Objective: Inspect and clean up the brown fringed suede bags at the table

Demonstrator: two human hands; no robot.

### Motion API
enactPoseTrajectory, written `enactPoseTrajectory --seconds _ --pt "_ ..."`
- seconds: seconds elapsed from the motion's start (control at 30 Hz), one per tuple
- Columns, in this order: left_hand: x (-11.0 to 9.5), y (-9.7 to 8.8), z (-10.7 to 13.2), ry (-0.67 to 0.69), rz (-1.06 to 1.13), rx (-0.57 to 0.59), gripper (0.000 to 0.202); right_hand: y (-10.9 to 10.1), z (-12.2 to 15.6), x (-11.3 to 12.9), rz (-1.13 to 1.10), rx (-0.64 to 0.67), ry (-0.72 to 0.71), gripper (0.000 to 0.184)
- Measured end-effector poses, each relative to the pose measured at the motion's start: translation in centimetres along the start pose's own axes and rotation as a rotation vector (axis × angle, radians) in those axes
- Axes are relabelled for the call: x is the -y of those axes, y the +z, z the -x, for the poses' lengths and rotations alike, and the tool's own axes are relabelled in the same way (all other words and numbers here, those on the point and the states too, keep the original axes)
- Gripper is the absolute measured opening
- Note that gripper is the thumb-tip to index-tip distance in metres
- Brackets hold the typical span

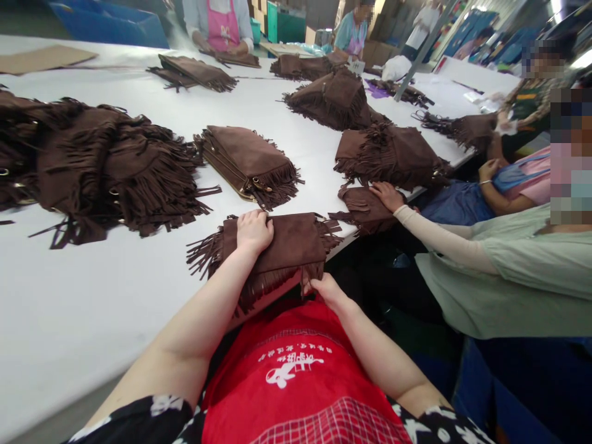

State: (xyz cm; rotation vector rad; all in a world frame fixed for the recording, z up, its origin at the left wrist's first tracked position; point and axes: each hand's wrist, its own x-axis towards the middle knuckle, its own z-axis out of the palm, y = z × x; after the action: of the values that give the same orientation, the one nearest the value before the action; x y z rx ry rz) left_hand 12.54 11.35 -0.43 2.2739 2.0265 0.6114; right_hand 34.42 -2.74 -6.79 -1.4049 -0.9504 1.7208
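Observation:
A brown suede fringed bag [291, 243] lies at the near edge of the white table [92, 296], its fringe hanging over the edge. My left hand [253, 231] rests on top of its left part with the fingers curled over the far edge. My right hand [324, 288] is below the table edge and pinches the hanging fringe on the bag's right side.
A large heap of fringed bags [92, 166] lies at the left. One zipped bag [250, 163] is just beyond mine, with others further back. A co-worker's hand [387, 196] rests on a bag [365, 209] at my right. More people sit round the table.

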Motion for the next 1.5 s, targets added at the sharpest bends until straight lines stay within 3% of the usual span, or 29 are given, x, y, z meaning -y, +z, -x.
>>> enactPoseTrajectory --seconds 0.07,0.13,0.23,0.3,0.37,0.47,0.63,0.8,0.97,1.1,1.2,1.27,1.33,1.4,1.5 --pt "0.0 0.0 0.0 0.005 -0.005 -0.008 0.034 -1.0 0.4 -1.9 0.090 -0.008 0.061 0.015" --pt "0.0 0.0 0.0 0.014 -0.010 -0.005 0.033 -2.3 0.6 -2.8 0.114 -0.114 0.037 0.016" --pt "0.0 0.0 -0.1 0.009 -0.012 0.010 0.033 -3.9 0.2 -1.7 0.064 -0.401 -0.217 0.024" --pt "0.0 -0.1 -0.1 0.000 -0.010 0.010 0.034 -4.1 -0.4 0.1 0.039 -0.456 -0.373 0.032" --pt "-0.1 -0.1 -0.1 0.000 -0.012 0.003 0.034 -3.6 -1.0 1.8 -0.018 -0.380 -0.401 0.039" --pt "0.0 -0.2 0.0 0.017 -0.027 0.000 0.035 -2.1 -1.7 3.2 -0.125 -0.228 -0.309 0.034" --pt "0.0 -0.3 0.0 0.029 -0.056 0.000 0.035 -0.8 -1.6 2.1 -0.034 -0.088 -0.113 0.016" --pt "0.0 -0.3 0.0 0.022 -0.052 0.000 0.034 -1.2 -1.0 -0.7 0.102 -0.113 0.017 0.017" --pt "0.0 -0.3 -0.1 0.019 -0.023 0.012 0.034 -3.5 -0.4 -2.9 0.175 -0.194 0.064 0.011" --pt "0.0 -0.4 -0.1 0.013 -0.017 0.007 0.033 -5.6 -0.3 -2.5 0.209 -0.277 0.023 0.007" --pt "-0.4 -0.5 0.0 -0.002 -0.032 -0.005 0.034 -5.6 -0.7 -0.7 0.095 -0.318 -0.149 0.026" --pt "-0.6 -0.5 0.1 -0.003 -0.056 -0.007 0.035 -4.7 -1.0 0.8 -0.036 -0.260 -0.275 0.033" --pt "-0.5 -0.6 0.1 0.029 -0.078 0.012 0.038 -3.2 -1.2 2.0 -0.106 -0.156 -0.338 0.025" --pt "0.1 -0.7 0.1 0.102 -0.101 0.050 0.042 -1.6 -1.2 2.5 -0.071 -0.071 -0.330 0.013" --pt "1.8 -1.3 -0.1 0.247 -0.145 0.122 0.047 0.6 -0.7 1.1 0.097 -0.003 -0.243 0.011"
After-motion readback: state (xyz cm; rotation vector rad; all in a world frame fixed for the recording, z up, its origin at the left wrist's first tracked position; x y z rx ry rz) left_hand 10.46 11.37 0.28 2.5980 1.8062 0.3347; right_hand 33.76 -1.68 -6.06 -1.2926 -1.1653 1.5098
